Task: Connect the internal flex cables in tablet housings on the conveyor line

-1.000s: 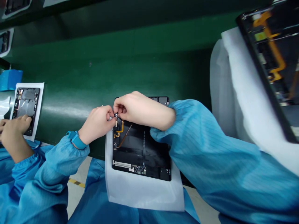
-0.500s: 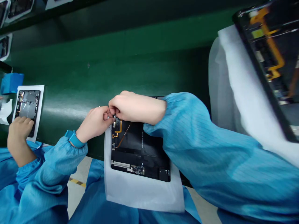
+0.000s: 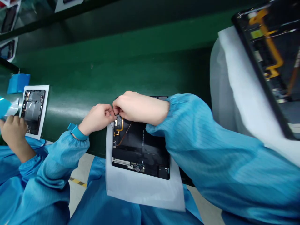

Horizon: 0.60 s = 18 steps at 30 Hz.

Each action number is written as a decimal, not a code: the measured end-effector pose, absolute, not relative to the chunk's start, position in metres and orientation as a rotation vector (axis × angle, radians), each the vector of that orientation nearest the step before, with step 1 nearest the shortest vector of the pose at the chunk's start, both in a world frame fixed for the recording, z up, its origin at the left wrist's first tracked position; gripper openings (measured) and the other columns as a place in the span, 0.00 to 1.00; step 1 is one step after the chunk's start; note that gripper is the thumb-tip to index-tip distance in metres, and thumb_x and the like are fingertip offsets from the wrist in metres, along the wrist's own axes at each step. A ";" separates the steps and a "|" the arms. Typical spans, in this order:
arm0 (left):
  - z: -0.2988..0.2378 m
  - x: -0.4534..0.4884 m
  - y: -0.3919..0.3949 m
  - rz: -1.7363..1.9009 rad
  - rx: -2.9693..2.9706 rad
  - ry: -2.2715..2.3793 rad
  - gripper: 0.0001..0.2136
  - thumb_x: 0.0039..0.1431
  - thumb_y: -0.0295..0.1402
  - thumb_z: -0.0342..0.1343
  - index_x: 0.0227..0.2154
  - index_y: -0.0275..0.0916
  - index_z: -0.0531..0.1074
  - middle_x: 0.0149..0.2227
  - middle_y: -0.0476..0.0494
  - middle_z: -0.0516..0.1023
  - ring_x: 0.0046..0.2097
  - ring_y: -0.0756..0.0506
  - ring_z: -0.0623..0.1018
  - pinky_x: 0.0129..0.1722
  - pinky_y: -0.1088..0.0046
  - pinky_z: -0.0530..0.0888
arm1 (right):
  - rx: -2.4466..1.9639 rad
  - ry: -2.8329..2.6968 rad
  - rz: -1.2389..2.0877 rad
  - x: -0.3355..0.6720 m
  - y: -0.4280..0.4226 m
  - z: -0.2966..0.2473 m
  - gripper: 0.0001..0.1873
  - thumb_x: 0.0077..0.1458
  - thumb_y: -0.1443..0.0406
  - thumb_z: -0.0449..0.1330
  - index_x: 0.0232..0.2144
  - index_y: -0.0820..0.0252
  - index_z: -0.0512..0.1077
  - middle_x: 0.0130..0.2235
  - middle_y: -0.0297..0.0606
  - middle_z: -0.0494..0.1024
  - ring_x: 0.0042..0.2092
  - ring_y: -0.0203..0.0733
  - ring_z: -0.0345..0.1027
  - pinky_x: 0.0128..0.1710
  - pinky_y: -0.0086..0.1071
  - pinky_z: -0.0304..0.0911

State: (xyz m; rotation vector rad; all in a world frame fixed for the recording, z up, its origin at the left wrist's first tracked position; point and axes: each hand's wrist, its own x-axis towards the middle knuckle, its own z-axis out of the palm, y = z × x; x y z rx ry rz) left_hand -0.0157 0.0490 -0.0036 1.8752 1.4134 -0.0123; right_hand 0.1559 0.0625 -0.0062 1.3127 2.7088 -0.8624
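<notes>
An opened tablet (image 3: 150,150) lies on a white foam sheet (image 3: 142,193) at the bench's near edge, its dark inside with orange flex cables facing up. My left hand (image 3: 97,116), with a blue band at the wrist, is closed in a pinch at the tablet's upper left corner. Against its fingertips, my right hand (image 3: 131,106) pinches at the same corner and covers part of the top edge. A small dark piece shows between the fingertips, too small to name. Which hand grips it is unclear.
At the left, a co-worker's hand (image 3: 15,132) is beside another opened tablet (image 3: 34,109) on a white sheet. A blue box (image 3: 18,82) stands behind it. At the right, a larger-looking opened tablet (image 3: 278,62) rests on white foam (image 3: 236,72). A dark shelf edge (image 3: 93,15) runs along the back.
Both my hands stay pinched at the corner, the left tilted slightly upward. The view has shifted a little. The co-worker's hand has moved left off the other tablet, and a light-blue piece appears there.
</notes>
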 end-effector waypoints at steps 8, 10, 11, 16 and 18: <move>-0.005 -0.015 0.047 0.022 1.904 1.438 0.06 0.52 0.30 0.58 0.23 0.37 0.68 0.22 0.54 0.66 0.25 0.53 0.63 0.27 0.75 0.58 | 1.292 2.689 -1.028 0.153 0.073 -0.008 0.10 0.52 0.74 0.60 0.32 0.58 0.79 0.33 0.38 0.79 0.35 0.40 0.71 0.35 0.31 0.58; -0.005 -0.015 0.046 0.029 1.903 1.434 0.07 0.53 0.29 0.57 0.22 0.37 0.67 0.21 0.54 0.66 0.25 0.53 0.63 0.27 0.75 0.58 | 1.297 2.693 -1.056 0.153 0.073 -0.009 0.10 0.52 0.74 0.60 0.32 0.58 0.79 0.33 0.36 0.79 0.34 0.39 0.71 0.35 0.30 0.59; -0.005 -0.015 0.046 0.029 1.902 1.434 0.07 0.53 0.29 0.57 0.22 0.38 0.66 0.21 0.54 0.65 0.25 0.53 0.62 0.27 0.75 0.58 | 1.299 2.696 -1.054 0.153 0.073 -0.009 0.10 0.52 0.74 0.59 0.32 0.58 0.79 0.33 0.36 0.79 0.35 0.39 0.71 0.35 0.30 0.59; -0.003 -0.011 0.044 0.017 1.931 1.471 0.08 0.52 0.28 0.56 0.21 0.38 0.65 0.21 0.54 0.64 0.25 0.52 0.62 0.27 0.73 0.57 | 1.309 2.712 -0.923 0.150 0.071 -0.006 0.09 0.52 0.74 0.61 0.35 0.61 0.78 0.35 0.41 0.80 0.37 0.43 0.73 0.35 0.32 0.59; -0.002 -0.009 0.042 0.023 1.962 1.505 0.08 0.52 0.26 0.55 0.20 0.38 0.64 0.20 0.53 0.65 0.25 0.51 0.62 0.28 0.73 0.57 | 1.324 2.739 -0.840 0.151 0.065 -0.004 0.10 0.54 0.75 0.59 0.36 0.62 0.78 0.36 0.43 0.80 0.38 0.45 0.74 0.34 0.33 0.58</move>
